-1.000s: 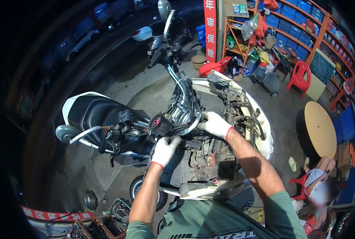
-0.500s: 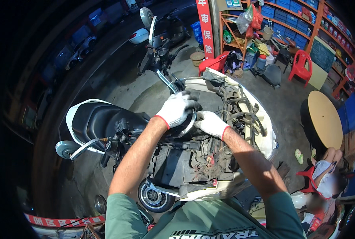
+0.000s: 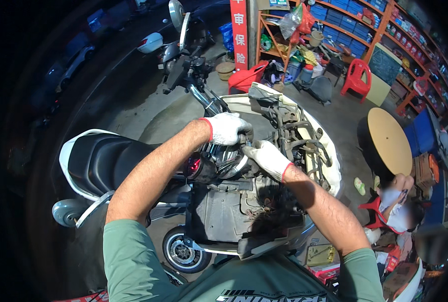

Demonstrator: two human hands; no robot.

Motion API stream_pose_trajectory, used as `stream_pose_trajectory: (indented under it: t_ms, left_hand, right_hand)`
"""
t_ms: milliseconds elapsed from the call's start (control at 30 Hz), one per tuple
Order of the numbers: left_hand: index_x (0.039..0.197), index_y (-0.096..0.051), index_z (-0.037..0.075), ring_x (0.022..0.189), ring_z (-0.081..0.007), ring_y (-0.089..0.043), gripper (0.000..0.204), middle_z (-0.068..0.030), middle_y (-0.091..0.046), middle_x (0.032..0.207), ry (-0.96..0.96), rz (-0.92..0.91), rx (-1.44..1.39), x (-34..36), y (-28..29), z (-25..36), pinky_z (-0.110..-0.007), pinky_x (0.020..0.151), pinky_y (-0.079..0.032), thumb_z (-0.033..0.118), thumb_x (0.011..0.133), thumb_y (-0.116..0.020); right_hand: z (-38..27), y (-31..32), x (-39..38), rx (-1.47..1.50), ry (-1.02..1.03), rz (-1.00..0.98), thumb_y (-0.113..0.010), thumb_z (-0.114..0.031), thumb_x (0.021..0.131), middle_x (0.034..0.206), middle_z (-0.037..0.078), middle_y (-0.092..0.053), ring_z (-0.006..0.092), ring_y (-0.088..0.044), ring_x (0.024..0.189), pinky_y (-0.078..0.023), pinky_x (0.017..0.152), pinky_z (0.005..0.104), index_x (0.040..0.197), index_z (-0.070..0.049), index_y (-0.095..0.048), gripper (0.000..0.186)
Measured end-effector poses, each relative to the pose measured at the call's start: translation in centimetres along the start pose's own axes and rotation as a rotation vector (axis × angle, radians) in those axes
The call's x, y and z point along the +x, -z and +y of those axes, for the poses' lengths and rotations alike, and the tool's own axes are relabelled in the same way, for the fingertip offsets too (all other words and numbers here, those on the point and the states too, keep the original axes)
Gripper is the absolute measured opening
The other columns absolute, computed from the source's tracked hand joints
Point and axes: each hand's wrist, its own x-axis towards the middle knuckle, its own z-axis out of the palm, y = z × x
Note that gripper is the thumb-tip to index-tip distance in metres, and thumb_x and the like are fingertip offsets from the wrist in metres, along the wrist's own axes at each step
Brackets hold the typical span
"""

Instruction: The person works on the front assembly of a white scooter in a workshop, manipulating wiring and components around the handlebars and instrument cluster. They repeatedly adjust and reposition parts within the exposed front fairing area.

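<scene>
My left hand [image 3: 228, 129], in a white knit glove with a red cuff, is closed, its fingertips bent down over the stripped front of a scooter. My right hand [image 3: 268, 158], gloved alike, pinches with thumb and forefinger close by the left fingertips. Whatever lies between the two hands is too small and covered to name. Just below them curves a pale band [image 3: 235, 168] beside dark cables. To their left are the shiny metal fork tubes [image 3: 204, 99], and to their right is the cream body shell [image 3: 329, 162] with black hoses and wiring.
A black scooter seat [image 3: 103, 161] lies to the left, with a round mirror [image 3: 68, 212] near it. A wheel [image 3: 186, 250] stands below. Beyond are a red plastic chair [image 3: 357, 80], a round table [image 3: 390, 141] and shelves with blue bins [image 3: 352, 24]. A person sits at the right.
The view has shifted, so the scooter and surroundings sit further left. My left fingers have curled in closer to my right fingertips. A red glow now shows beside my left forearm.
</scene>
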Motion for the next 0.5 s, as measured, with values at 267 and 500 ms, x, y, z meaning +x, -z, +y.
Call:
stream_pose_trajectory:
  t_ms: [267, 500]
  left_hand:
    - [0.114, -0.071, 0.009, 0.106, -0.0374, -0.068, 0.026, -0.0169, -0.074, 0.108, -0.112, 0.012, -0.078, 0.4, -0.3, -1.7, -0.047, 0.093, -0.052, 0.025, 0.097, -0.061]
    - [0.114, -0.069, 0.007, 0.110, -0.0390, -0.063, 0.024, -0.0190, -0.069, 0.112, -0.164, 0.028, -0.073, 0.0, -0.6, -0.8, -0.048, 0.096, -0.050, 0.019, 0.095, -0.062]
  right_hand:
    - [1.4, -2.5, 0.3, -0.006, 0.129, 0.218, -0.057, -0.029, 0.103, 0.080, 0.010, -0.071, 0.0200, -0.067, 0.072, -0.054, 0.067, 0.0346, 0.104, 0.003, -0.067, 0.034]
    - [2.1, -3.3, 0.0, -0.229, 0.101, 0.345, -0.059, -0.034, 0.100, 0.090, 0.016, -0.074, 0.0299, -0.072, 0.083, -0.056, 0.076, 0.0409, 0.104, -0.001, -0.068, 0.035]
